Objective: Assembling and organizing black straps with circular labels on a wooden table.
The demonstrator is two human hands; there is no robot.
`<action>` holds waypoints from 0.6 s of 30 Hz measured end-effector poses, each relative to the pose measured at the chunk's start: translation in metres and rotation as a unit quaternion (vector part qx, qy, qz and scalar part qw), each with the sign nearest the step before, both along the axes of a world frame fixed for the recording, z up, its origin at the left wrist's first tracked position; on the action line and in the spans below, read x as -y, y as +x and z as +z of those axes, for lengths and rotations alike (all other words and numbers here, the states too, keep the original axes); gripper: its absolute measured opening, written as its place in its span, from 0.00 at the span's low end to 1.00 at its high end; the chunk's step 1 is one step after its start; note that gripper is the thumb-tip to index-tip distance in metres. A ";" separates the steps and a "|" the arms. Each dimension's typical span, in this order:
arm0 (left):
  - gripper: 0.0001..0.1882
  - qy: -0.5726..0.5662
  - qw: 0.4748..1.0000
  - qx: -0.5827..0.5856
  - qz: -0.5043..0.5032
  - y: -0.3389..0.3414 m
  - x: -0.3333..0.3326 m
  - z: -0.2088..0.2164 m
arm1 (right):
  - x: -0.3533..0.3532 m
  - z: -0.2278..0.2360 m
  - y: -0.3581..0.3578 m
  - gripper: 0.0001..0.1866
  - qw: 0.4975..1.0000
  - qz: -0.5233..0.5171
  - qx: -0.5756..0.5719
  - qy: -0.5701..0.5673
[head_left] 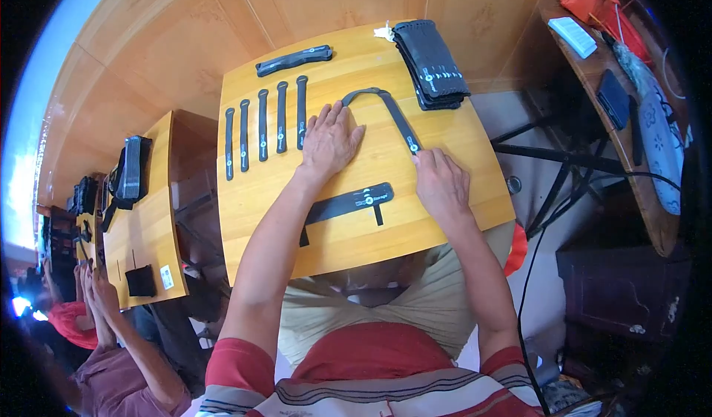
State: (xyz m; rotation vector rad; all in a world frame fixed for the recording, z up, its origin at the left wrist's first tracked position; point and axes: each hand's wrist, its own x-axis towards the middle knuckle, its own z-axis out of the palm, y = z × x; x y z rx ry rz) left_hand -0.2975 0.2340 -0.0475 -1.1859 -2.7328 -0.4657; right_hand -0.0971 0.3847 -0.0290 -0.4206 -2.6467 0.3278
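Note:
A narrow black strap (399,122) with light printing curves over the yellow table between my hands. My right hand (443,185) pinches its near end between thumb and fingers. My left hand (331,141) lies flat, fingers stretched out, with the fingertips at the strap's other end; whether they press on it I cannot tell. Beside that hand, several short black straps (262,125) lie in a row, each with a loop at its far end. Between my forearms rests a wider black band (348,202), with thin dark strips sticking out below it.
A stack of black printed pieces (432,64) sits at the table's back right corner. More folded straps (294,60) lie along the back edge. To the left, a co-worker's hands (99,291) are over another table (141,243). A wooden side shelf (593,113) stands at right.

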 end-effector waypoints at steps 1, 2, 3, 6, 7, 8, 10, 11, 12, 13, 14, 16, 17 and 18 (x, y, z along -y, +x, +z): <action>0.32 0.005 1.000 0.004 0.006 0.001 0.000 0.000 | -0.001 -0.002 0.004 0.07 1.000 0.003 -0.004 0.008; 0.32 0.002 1.000 0.002 0.006 0.001 -0.002 0.000 | -0.002 -0.004 0.008 0.07 1.000 0.007 -0.008 0.017; 0.33 0.004 1.000 -0.003 0.008 0.002 -0.003 0.000 | -0.002 -0.005 0.014 0.07 1.000 0.009 -0.010 0.014; 0.33 -0.002 1.000 -0.005 0.010 0.003 -0.002 0.002 | -0.005 -0.006 0.035 0.05 0.996 0.006 -0.084 -0.002; 0.33 -0.008 1.000 0.000 0.009 0.003 -0.003 0.003 | -0.006 -0.005 0.043 0.05 0.993 0.012 -0.113 -0.014; 0.33 -0.009 1.000 -0.002 0.008 0.003 -0.004 0.004 | -0.007 -0.004 0.051 0.07 0.989 0.017 -0.142 -0.025; 0.33 -0.022 1.000 -0.001 0.011 0.003 -0.004 0.004 | -0.008 0.000 0.067 0.07 0.981 0.010 -0.194 -0.025; 0.33 -0.022 1.000 -0.004 0.008 0.004 -0.005 0.005 | -0.008 0.005 0.074 0.07 0.969 0.003 -0.244 -0.024; 0.33 -0.026 1.000 -0.006 0.008 0.005 -0.005 0.004 | -0.010 0.012 0.083 0.07 0.969 0.001 -0.246 -0.024; 0.34 -0.030 0.999 -0.010 0.011 0.004 -0.003 0.004 | -0.011 0.021 0.089 0.07 0.960 0.015 -0.278 -0.036; 0.34 -0.032 0.999 -0.014 0.012 0.005 -0.001 0.004 | -0.010 0.028 0.094 0.06 0.950 0.030 -0.308 -0.048; 0.33 -0.031 0.999 -0.019 0.018 0.006 -0.002 0.002 | -0.008 0.035 0.103 0.05 0.949 0.040 -0.308 -0.055; 0.33 -0.031 0.999 -0.023 0.017 0.004 -0.003 0.002 | -0.006 0.037 0.105 0.04 0.949 0.053 -0.304 -0.064; 0.33 -0.026 0.999 -0.018 0.009 0.005 -0.003 0.002 | -0.004 0.035 0.108 0.04 0.949 0.053 -0.305 -0.065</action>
